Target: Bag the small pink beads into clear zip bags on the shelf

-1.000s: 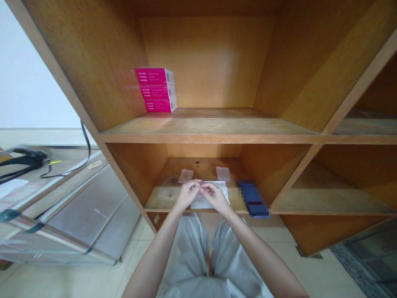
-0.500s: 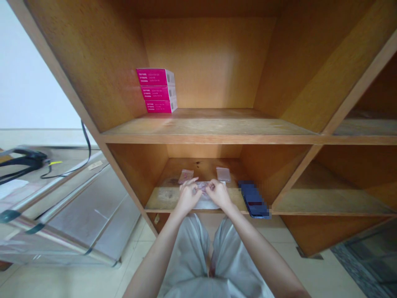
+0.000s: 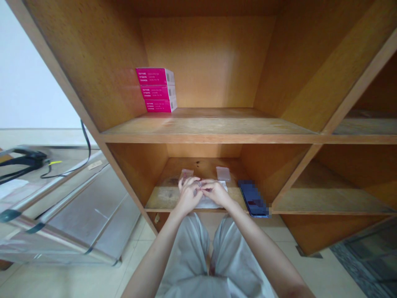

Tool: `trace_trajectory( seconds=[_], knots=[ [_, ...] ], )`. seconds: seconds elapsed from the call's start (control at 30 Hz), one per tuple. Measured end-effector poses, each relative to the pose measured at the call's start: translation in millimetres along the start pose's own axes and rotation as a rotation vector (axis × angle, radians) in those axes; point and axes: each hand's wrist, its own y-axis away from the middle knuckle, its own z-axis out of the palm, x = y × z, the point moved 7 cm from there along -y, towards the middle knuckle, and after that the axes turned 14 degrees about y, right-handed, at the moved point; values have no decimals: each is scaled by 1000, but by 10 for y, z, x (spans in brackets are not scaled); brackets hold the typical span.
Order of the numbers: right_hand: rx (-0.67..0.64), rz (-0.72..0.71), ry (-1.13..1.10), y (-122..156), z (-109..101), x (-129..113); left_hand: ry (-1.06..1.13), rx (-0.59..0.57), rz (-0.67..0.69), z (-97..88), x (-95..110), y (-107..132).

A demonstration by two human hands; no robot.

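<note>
In the lower compartment my left hand (image 3: 189,195) and my right hand (image 3: 216,193) meet, their fingertips almost touching. Both are closed in a pinch on a small clear plastic bag (image 3: 198,186), mostly covered by the fingers; what is inside it I cannot make out. Under the hands lies a white sheet (image 3: 208,203) near the shelf's front edge. Just behind my left hand is a small clear bag with reddish marks (image 3: 187,173). Another small clear bag (image 3: 223,174) lies flat behind my right hand.
A dark phone-like object (image 3: 252,198), partly pixelated, lies right of the hands, reaching over the shelf edge. Three pink boxes (image 3: 156,92) are stacked on the upper shelf (image 3: 217,122). At the left stands a low rack (image 3: 89,207) with a black cable.
My right hand has moved left, bringing its fingertips against those of my left hand. The bag between them is now more hidden. The other things stay put.
</note>
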Motion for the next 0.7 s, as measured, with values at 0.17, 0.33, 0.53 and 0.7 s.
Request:
trace_trajectory(
  seconds=[0.17, 0.33, 0.53, 0.7],
  knots=[
    [-63, 15, -11, -35, 2, -18, 76, -30, 22, 8, 40, 9],
    [-88, 50, -16, -43, -14, 41, 98, -125, 69, -2, -9, 40],
    [-83, 47, -24, -19, 8, 73, 49, -205, 68, 81, -149, 75],
    [-97, 41, -38, 1, 71, 111, 79, -248, 63, 129, -176, 93]
  ],
)
